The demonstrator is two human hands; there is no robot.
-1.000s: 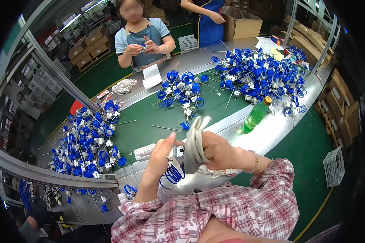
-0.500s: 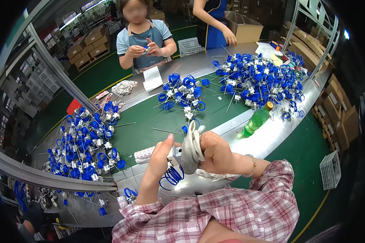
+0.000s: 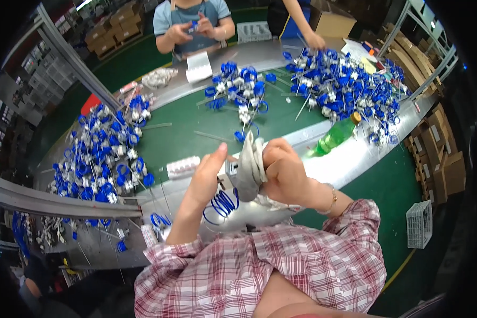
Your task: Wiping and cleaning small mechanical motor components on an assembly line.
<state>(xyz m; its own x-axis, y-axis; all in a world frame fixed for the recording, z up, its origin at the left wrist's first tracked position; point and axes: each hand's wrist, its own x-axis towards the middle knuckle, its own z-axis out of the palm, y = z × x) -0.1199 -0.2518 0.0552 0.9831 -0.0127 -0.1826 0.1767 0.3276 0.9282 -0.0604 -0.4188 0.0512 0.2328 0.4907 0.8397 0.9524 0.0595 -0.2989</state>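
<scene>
My left hand (image 3: 202, 177) is closed round a small grey-white boxy part (image 3: 231, 168), most of it hidden by the fingers and a cloth. A coil of thin blue tubing (image 3: 222, 204) hangs below it. A crumpled grey-white cloth (image 3: 249, 170) is pressed against the part's right side, bunched in my right hand (image 3: 286, 172). The right fingers are curled tightly into the cloth. Both hands are held together above the near edge of the bench, the thumb of the left pointing up.
Piles of blue-coiled parts lie at left (image 3: 98, 153), centre (image 3: 238, 87) and right (image 3: 344, 90). A green bottle (image 3: 335, 138) stands right of my hands; a white ribbed roll (image 3: 183, 167) lies left. Across the bench (image 3: 177, 87), one person handles a blue part; another person's hand (image 3: 315, 41) is at the right pile.
The view has tilted, so the bench sits higher in the picture. My hands keep the same hold on part and cloth. The other person's hand has moved to the right pile's far edge.
</scene>
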